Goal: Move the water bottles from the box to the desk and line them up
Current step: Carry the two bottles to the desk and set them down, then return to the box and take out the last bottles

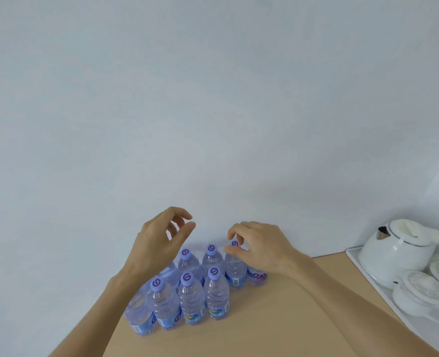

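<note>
While the water bottles (187, 289) stand grouped on the tan worktop (277, 325) close to the pale wall (213, 99), both hands of the person are raised over the back of the group. Every bottle visible stands upright, long axis vertical, lilac cap pointing up; they form two rough rows running left to right, packed side by side, with labels facing various ways.

The right hand (261, 244) is at the rightmost capped bottle of the back row (235, 269). Its fingers (232, 234) are curled and pinch the cap from above, with the thumb against the neck. One more bottle (257, 276) stands just beside it on the right, its top hidden under the hand.

The left hand (159, 243) hovers above the left end of the back row. Its fingers are loosely curled, thumb and forefinger apart, holding nothing and touching no bottle.

At the right edge of the worktop, well apart from the bottles, a white tray (355, 261) carries a white kettle (398, 251) and white lidded cups (419, 292).
</note>
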### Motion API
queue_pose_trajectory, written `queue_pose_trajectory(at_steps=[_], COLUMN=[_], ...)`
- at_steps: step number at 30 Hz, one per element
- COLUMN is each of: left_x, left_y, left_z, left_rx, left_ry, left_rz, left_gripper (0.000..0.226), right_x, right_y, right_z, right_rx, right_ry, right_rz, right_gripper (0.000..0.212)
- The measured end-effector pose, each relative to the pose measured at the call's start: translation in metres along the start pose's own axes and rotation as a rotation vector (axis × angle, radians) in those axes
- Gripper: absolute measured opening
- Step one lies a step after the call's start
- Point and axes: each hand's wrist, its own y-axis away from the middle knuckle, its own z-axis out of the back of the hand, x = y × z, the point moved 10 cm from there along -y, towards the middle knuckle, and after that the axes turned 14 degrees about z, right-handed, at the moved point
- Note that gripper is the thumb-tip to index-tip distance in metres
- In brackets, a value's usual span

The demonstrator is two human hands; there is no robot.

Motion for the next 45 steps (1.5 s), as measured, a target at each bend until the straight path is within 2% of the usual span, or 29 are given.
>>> queue_pose_trajectory(at_steps=[3,6,12,17,25,31,39,45], left_x=[-0.047,-0.092,-0.167,-0.237,-0.384,-0.481,-0.593,-0.662], left_y=[-0.008,-0.014,-0.007,0.025,0.128,0.226,0.342,0.404], left_z=[0.012,0.008,-0.038,-0.102,-0.189,-0.249,-0.321,-0.370], left_rx=[-0.023,0.021,0.198,0.383,0.666,0.835,0.894,0.871], left_ry=[0.088,0.151,0.298,0.404,0.565,0.641,0.677,0.655], left_rz=[-0.111,-0.214,-0.384,-0.508,-0.740,-0.846,-0.920,-0.981], left_gripper=[0.005,0.005,0.006,0.006,0.006,0.005,0.003,0.006], right_x=[0.004,0.003,0.001,0.007,0.042,0.075,0.088,0.073], right_y=[0.016,0.042,0.129,0.230,0.408,0.536,0.690,0.780], right_z=[0.044,0.087,0.144,0.178,0.250,0.294,0.350,0.388], right_rx=[-0.075,-0.164,-0.273,-0.295,-0.311,-0.353,-0.355,-0.363], right_ry=[0.065,0.133,0.276,0.382,0.577,0.688,0.732,0.731], right_rz=[-0.028,-0.105,-0.319,-0.536,-0.880,-1.055,-1.149,-1.187], right_gripper=[0.037,0.036,0.036,0.033,0.037,0.038,0.033,0.032])
